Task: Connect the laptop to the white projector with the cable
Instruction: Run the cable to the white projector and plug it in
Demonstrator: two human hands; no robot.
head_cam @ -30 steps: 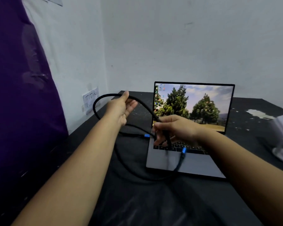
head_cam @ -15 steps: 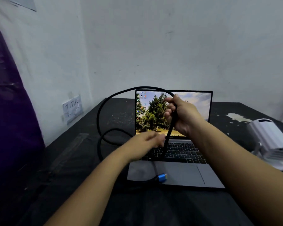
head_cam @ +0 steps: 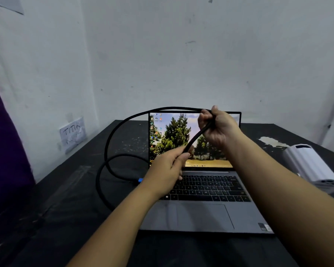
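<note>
I'm sorting out the black cable (head_cam: 123, 122): my right hand (head_cam: 219, 128) is fisted around it at 12 o'clock, my left hand (head_cam: 168, 168) pinches it lower. Laptop (head_cam: 202, 214) sits dead ahead, white projector (head_cam: 310, 164) at 3 o'clock. Next I'd find a blue-tipped plug (head_cam: 140, 180). A wall label (head_cam: 72, 133) at 10 o'clock reads "TITIK".

My way to the white projector (head_cam: 310, 166) on my right lies open over bare black table (head_cam: 258, 132) — only my own right forearm crosses it. On my left, cable (head_cam: 112, 135) loops crowd the space beside the laptop (head_cam: 204, 214).
</note>
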